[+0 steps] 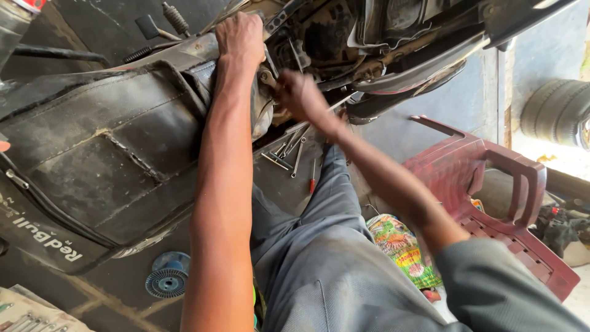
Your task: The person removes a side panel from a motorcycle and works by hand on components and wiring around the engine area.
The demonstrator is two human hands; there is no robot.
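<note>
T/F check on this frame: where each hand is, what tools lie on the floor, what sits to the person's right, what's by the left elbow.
1. The left hand rests on top of the motorcycle frame, above the black seat cover. True.
2. The right hand lies flat on the floor. False: it is up inside the frame, beside the left hand.
3. Metal wrenches and a red-handled screwdriver lie on the floor under the hands. True.
4. A blue stool stands on the right. False: it is a dark red plastic chair, tipped over.
5. A blue ridged disc lies on the floor near the left elbow. True.
</note>
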